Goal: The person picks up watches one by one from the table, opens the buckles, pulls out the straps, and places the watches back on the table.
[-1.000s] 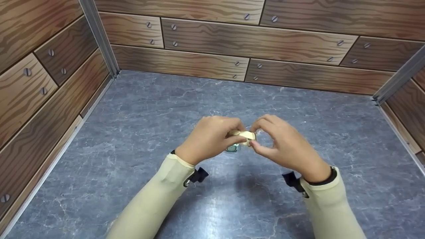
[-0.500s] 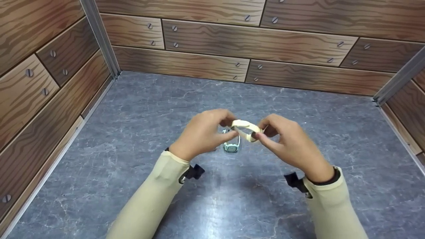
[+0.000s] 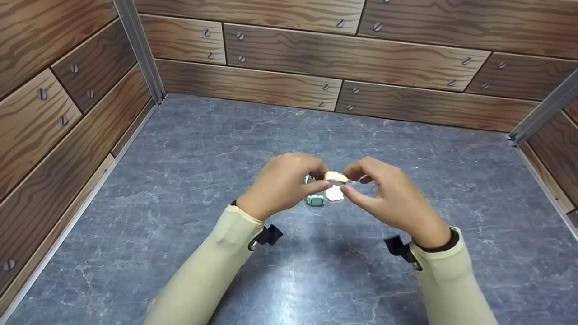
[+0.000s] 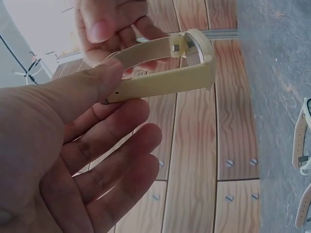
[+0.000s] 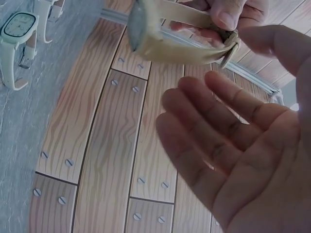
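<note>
My left hand (image 3: 289,183) pinches the strap of a cream wristwatch (image 4: 165,86) between thumb and index finger, close to the buckle (image 5: 228,56). The strap forms a loop, and the watch face (image 3: 334,193) glares white in the head view. Fingers of my right hand (image 3: 390,192) are spread, with thumb and index tips right beside the buckle end. In the right wrist view its remaining fingers stretch out below the strap. A mint-green wristwatch (image 3: 315,201) lies on the table, partly hidden behind my left hand.
Another pale watch (image 5: 47,19) lies beside the mint one in the right wrist view. The table (image 3: 216,135) has a grey-blue marbled top. Wood-patterned panels (image 3: 280,54) wall it at the back and both sides.
The cream watch has turned so that its face hangs below the strap towards the head camera. My hands have come closer together, and my right fingers have loosened from the buckle end.
</note>
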